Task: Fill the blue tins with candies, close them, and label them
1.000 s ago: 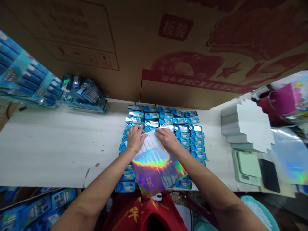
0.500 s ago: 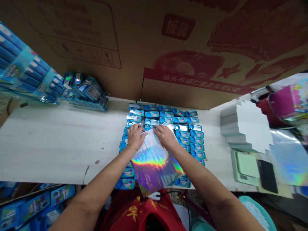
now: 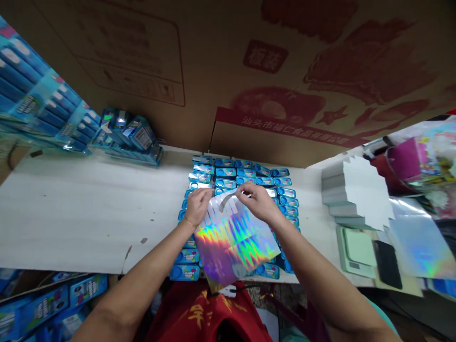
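Note:
A shiny holographic sticker sheet (image 3: 231,242) lies over a grid of several small blue tins (image 3: 245,173) on the white table (image 3: 78,213). My left hand (image 3: 197,206) is closed on the sheet's upper left edge and holds it down. My right hand (image 3: 258,202) pinches a narrow sticker strip (image 3: 228,199) that curls up off the sheet's top. A thin bracelet sits on my left wrist.
A big printed cardboard box (image 3: 249,71) stands behind the tins. Blue product packs (image 3: 131,135) are piled at the back left. At the right are a stack of white cards (image 3: 359,190), a small green scale (image 3: 356,247), a black phone (image 3: 387,263) and more holographic sheets (image 3: 420,242).
My right hand has lifted from the sheet's top edge and pulled a sticker strip up and to the right. The left hand stays pressed on the sheet.

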The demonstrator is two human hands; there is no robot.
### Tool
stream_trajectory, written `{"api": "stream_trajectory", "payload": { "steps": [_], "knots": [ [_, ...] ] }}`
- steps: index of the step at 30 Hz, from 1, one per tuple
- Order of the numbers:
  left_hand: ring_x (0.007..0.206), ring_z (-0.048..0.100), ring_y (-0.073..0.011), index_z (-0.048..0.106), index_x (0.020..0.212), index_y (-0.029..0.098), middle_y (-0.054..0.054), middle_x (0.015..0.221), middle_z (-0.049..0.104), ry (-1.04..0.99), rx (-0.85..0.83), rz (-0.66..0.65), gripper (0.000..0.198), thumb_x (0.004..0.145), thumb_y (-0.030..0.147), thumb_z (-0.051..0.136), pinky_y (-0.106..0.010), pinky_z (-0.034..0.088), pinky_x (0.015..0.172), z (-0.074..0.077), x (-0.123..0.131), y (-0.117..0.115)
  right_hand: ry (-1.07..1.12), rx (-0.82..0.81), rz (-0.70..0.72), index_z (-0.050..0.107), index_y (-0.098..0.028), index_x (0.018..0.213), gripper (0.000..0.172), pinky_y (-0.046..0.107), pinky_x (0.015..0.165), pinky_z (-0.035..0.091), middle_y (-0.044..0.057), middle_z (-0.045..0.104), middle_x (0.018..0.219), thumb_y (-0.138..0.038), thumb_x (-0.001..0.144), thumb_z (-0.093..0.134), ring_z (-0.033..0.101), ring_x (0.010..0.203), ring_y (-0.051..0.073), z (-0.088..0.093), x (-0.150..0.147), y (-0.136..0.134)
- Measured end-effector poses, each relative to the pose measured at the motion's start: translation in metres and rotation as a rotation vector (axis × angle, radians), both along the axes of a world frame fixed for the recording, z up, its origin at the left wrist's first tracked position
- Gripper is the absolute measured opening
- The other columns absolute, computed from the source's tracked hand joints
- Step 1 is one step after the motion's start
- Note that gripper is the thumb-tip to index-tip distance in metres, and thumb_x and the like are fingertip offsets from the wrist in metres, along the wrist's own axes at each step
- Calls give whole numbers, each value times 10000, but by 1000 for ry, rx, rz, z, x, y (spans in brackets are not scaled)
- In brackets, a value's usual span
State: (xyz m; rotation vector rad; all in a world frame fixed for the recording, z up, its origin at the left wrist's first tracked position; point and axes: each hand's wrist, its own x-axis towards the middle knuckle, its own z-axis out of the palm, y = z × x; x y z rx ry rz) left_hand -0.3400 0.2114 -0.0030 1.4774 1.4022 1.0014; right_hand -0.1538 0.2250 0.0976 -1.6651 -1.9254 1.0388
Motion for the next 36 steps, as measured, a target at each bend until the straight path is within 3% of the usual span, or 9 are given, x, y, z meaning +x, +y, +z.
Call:
{"api": "stream_trajectory", "payload": {
  "steps": [2, 4, 8, 11, 18, 23, 27, 31, 36],
  "knots": [
    [912, 561, -179, 580, 1039, 173, -80, 977, 631, -319, -158, 15, 397, 857, 423, 330, -334, 407, 806, 10, -10, -6, 212, -173, -139, 577, -168, 662, 172, 221, 512, 376, -8, 540, 592, -312, 729, 511, 500, 561, 110, -19, -14, 4],
    [835, 586, -168, 556, 1076, 155, -78, 931, 643, -501, -295, 64, 405, 795, 432, 465, -299, 437, 727, 17, -20, -11, 404, -319, -257, 577, -159, 669, 222, 210, 462, 359, -21, 518, 534, -378, 690, 546, 483, 508, 102, -39, -31, 5],
    [677, 571, -118, 608, 951, 132, -28, 757, 643, -497, -341, 270, 420, 590, 326, 702, -240, 431, 643, 16, -42, -6, 605, -480, -363, 575, -148, 661, 276, 187, 409, 298, -41, 497, 477, -411, 596, 628, 438, 441, 77, -65, -67, 4],
    [617, 543, -92, 634, 844, 125, -12, 683, 626, -478, -351, 378, 334, 579, 318, 695, -214, 412, 595, 12, -57, 6, 635, -507, -387, 577, -148, 642, 284, 184, 394, 252, -56, 472, 436, -420, 588, 637, 378, 391, 57, -75, -90, 7],
    [562, 524, -73, 630, 749, 109, -16, 625, 609, -565, -458, 431, 310, 542, 328, 702, -184, 373, 515, -3, -72, 27, 647, -374, -377, 596, -139, 623, 251, 202, 447, 291, -53, 494, 475, -367, 548, 671, 397, 435, 63, -92, -113, 22],
    [505, 496, -61, 628, 724, 118, 1, 568, 590, -466, -433, 501, 287, 540, 328, 695, -188, 370, 498, -15, -71, 37, 532, -360, -331, 591, -140, 596, 298, 208, 444, 293, -50, 461, 449, -437, 620, 610, 395, 422, 72, -101, -116, 28],
    [483, 483, -55, 629, 726, 121, 9, 564, 592, -454, -441, 506, 275, 542, 318, 682, -191, 375, 498, -18, -70, 39, 438, -282, -292, 609, -149, 654, 260, 210, 479, 334, -37, 516, 511, -408, 642, 591, 442, 461, 86, -106, -111, 33],
    [480, 487, -63, 641, 700, 123, 11, 544, 592, -416, -452, 508, 252, 539, 314, 673, -195, 385, 503, -28, -68, 42, 44, -109, -235, 623, -166, 625, 219, 224, 549, 343, 4, 589, 583, -344, 711, 528, 515, 570, 124, -107, -105, 39],
    [505, 511, -93, 649, 664, 123, -2, 541, 599, -333, -457, 484, 257, 518, 333, 677, -216, 409, 515, -53, -62, 48, -362, -25, -177, 644, -184, 704, 213, 251, 599, 347, 65, 646, 734, -323, 763, 493, 567, 692, 170, -104, -115, 41]
  ]
}}
